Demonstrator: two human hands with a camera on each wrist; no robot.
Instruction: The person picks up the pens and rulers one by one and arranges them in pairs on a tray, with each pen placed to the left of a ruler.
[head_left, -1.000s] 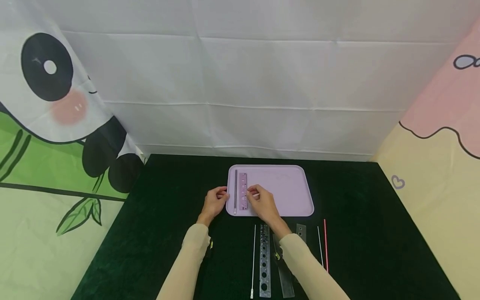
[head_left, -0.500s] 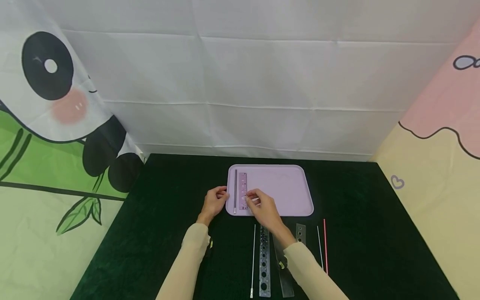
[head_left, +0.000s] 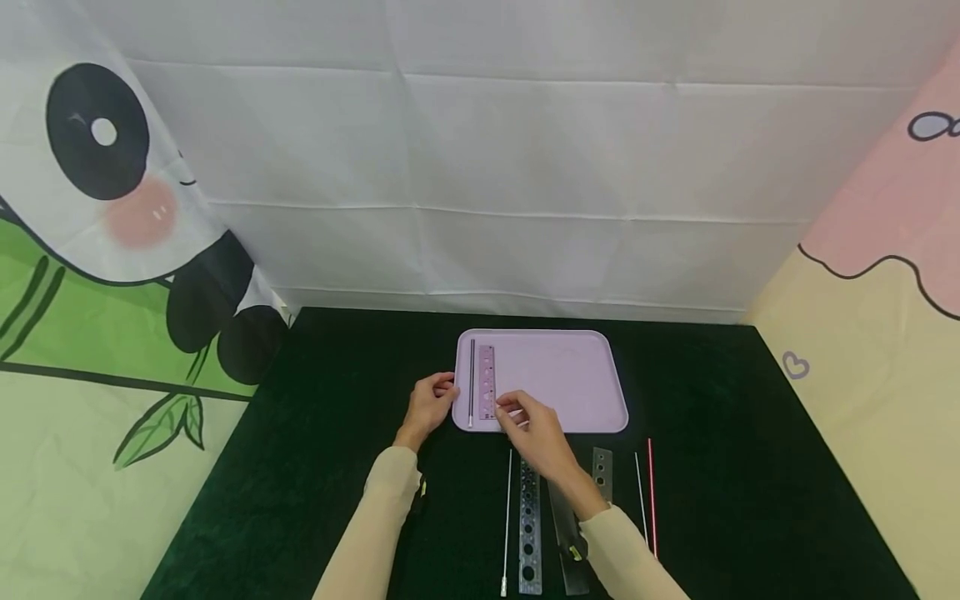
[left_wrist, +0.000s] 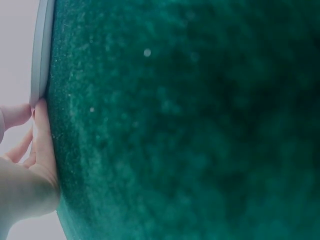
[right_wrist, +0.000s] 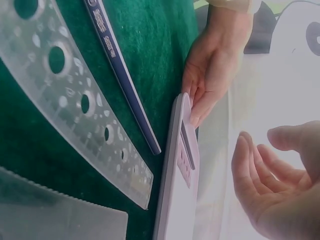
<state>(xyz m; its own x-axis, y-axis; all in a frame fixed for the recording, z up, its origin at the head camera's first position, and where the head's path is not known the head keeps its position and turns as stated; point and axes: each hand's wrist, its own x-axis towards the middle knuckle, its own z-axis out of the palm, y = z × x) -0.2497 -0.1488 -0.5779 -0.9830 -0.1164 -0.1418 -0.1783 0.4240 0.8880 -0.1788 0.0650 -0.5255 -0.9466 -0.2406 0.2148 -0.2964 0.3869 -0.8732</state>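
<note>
A pink tray (head_left: pixel 555 383) lies on the dark green cloth. Near its left rim, a small pink ruler (head_left: pixel 486 382) and a thin dark stick (head_left: pixel 472 379) lie side by side. My left hand (head_left: pixel 431 404) rests with straight fingers (left_wrist: pixel 42 145) against the tray's left rim (left_wrist: pixel 40 50). Hovering over the tray's near edge, just right of the ruler, my right hand (head_left: pixel 528 421) holds nothing. In the right wrist view its fingers (right_wrist: pixel 260 180) are loosely curved beside the tray's rim (right_wrist: pixel 175 190) and the ruler (right_wrist: pixel 187 150).
In front of the tray lie a thin white stick (head_left: pixel 508 517), a clear ruler with holes (head_left: pixel 528 521), a second clear ruler (head_left: pixel 570 542), a short clear ruler (head_left: pixel 602 465), another white stick (head_left: pixel 639 492) and a red stick (head_left: pixel 651 492). Cloth walls enclose three sides.
My right hand has let go of the pink ruler and drawn back toward the tray's near edge. The ruler stays on the tray. The left hand has not moved.
</note>
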